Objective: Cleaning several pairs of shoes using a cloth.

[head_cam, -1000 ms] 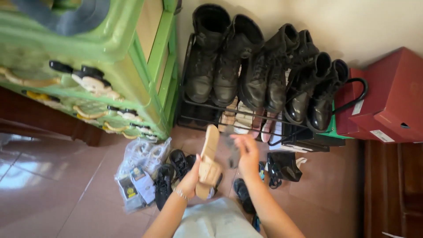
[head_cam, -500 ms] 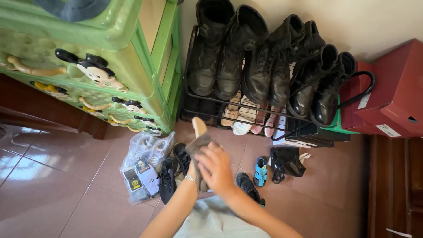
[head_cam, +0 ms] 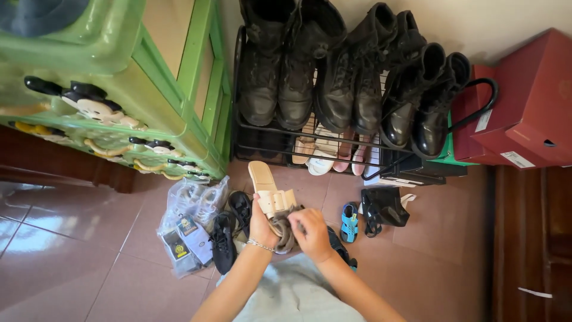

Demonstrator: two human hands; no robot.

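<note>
Head view, looking down at the floor in front of a shoe rack. I am holding a beige sandal (head_cam: 269, 192) in my left hand (head_cam: 262, 225), fingers clamped round its strap end, with the toe pointing up toward the black wire rack (head_cam: 241, 128). My right hand (head_cam: 312, 234) is closing on a brownish cloth (head_cam: 288, 229) and pressing it against the sandal just below the straps; both hands are meeting over the shoe, above the tiled floor (head_cam: 71, 256).

Black boots (head_cam: 333, 77) are standing on the rack's top tier, pale slippers (head_cam: 325, 158) below them. Dark shoes (head_cam: 229, 235) and a clear bag of shoes (head_cam: 187, 229) are lying left of my hands, a small blue sandal (head_cam: 348, 222) to the right; a green plastic drawer unit (head_cam: 113, 89) is standing at the left and red boxes (head_cam: 524, 113) at the right.

Risk, as I am judging it: the left grip is sitting at one end only, so a firm rub from the cloth could be twisting the sandal out of the fingers and dropping it onto the shoes beneath. The bunched cloth could also be snagging on the strap.
</note>
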